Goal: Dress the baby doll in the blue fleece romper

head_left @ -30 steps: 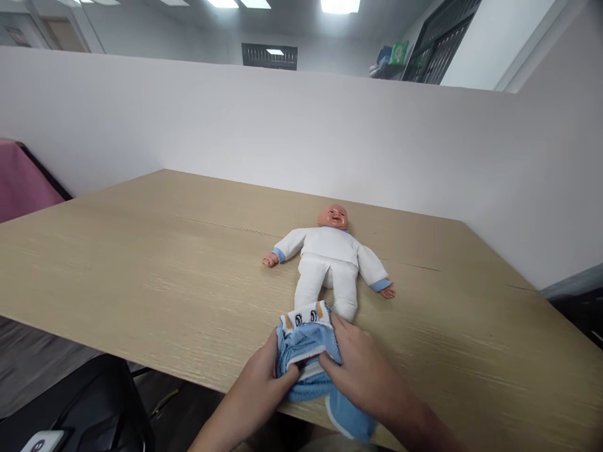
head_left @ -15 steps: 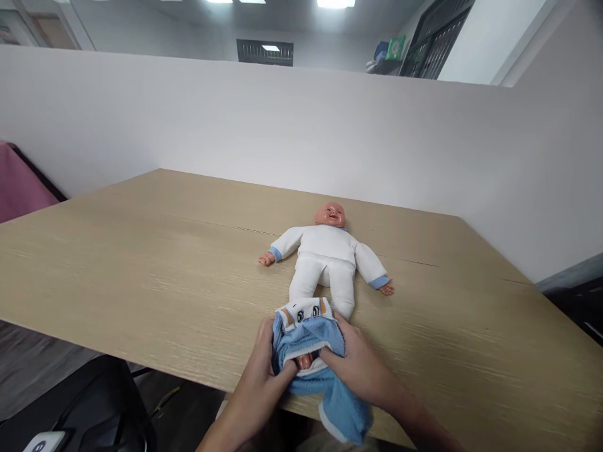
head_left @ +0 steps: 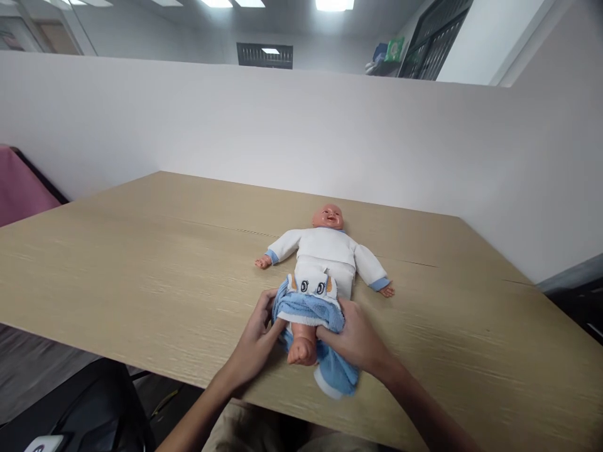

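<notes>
Left hand [head_left: 254,339], bare, on the near side of the work, thumb laid along the white edge of the cloth, pinching it against fingers mostly hidden behind; right hand [head_left: 355,336], bare, opposite, gripping the other side of the same cloth, thumb tucked at the opening, fingertips out of sight; one soft blue terry-cloth garment [head_left: 311,307] with white trim, bunched between the two hands above the near edge of the table; its white panel, bearing two stitched black eyes and orange patches, turned toward the doll's body; its loose blue tube [head_left: 339,370], ending in a white band, hanging below the right hand; one baby doll [head_left: 325,245] with white cloth body and glossy pinkish plastic head, face up, head away from the person, arms spread, blue cuffs at the wrists; one bare plastic foot [head_left: 301,350] of that doll, projecting from the white-edged opening between the thumbs; one broad light wood-grain table [head_left: 141,251], beneath the doll; one plain white partition [head_left: 282,125], behind the table; one black chair [head_left: 89,402], lower left; one pink panel [head_left: 26,185] with dark edge, far left.
</notes>
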A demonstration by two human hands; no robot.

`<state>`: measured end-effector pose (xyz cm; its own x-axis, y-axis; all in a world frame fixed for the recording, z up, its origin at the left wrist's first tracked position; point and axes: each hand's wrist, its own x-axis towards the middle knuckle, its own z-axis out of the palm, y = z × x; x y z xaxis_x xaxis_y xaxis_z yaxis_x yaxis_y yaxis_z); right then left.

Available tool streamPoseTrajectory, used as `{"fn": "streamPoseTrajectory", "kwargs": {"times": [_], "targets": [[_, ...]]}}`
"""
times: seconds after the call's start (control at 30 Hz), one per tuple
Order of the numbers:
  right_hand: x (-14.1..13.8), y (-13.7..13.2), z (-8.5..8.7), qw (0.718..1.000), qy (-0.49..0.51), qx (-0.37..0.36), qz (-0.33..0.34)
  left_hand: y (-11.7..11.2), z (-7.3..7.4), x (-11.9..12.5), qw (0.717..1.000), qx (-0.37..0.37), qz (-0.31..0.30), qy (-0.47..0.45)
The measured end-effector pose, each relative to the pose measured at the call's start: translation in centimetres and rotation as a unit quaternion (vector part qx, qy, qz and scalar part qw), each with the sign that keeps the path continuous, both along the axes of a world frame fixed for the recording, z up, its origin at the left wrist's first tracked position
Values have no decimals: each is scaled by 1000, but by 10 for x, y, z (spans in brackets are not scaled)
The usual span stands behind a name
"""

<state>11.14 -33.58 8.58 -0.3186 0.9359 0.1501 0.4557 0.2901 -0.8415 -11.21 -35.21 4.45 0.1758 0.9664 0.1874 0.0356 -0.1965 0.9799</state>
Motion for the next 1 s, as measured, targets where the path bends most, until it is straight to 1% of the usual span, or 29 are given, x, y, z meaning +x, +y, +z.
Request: {"fn": "streamPoseTrajectory", "kwargs": {"times": [0.07,0.13,0.17,0.23,0.33,0.43,0.5,0.57,0.6,0.63,0.67,0.7,0.77,0.87,0.93,1.0], "targets": [[10,6,6,999,-6,-7,50,5,6,-5,999,-9,-34,-1],[23,9,8,992,-7,-41,116,8,11,-12,998,-18,-61,3],[31,10,7,988,-5,-64,142,9,13,-16,997,-22,-68,7],[43,12,1,980,25,-116,160,11,14,-24,996,-29,-78,20],[53,19,-14,964,128,-174,156,14,14,-36,993,-33,-104,48],[56,27,-27,942,207,-219,150,21,13,-46,988,-37,-138,67],[56,31,-33,930,252,-240,122,29,16,-48,988,-45,-124,78],[57,33,-38,916,297,-254,93,38,24,-45,990,-35,-81,111],[57,33,-40,909,315,-259,83,44,31,-42,988,-17,-64,136],[57,33,-42,903,330,-264,76,50,38,-36,984,9,-61,166],[57,32,-43,898,340,-269,73,56,47,-30,977,41,-71,197],[57,31,-44,895,348,-271,71,63,56,-23,966,73,-94,228],[58,30,-44,892,358,-270,64,79,75,-7,936,129,-158,286],[60,30,-41,896,356,-260,50,104,97,11,888,180,-260,335],[64,31,-37,906,334,-251,69,119,107,17,865,165,-334,337],[70,33,-35,915,289,-252,124,130,111,20,849,92,-412,318]]}}
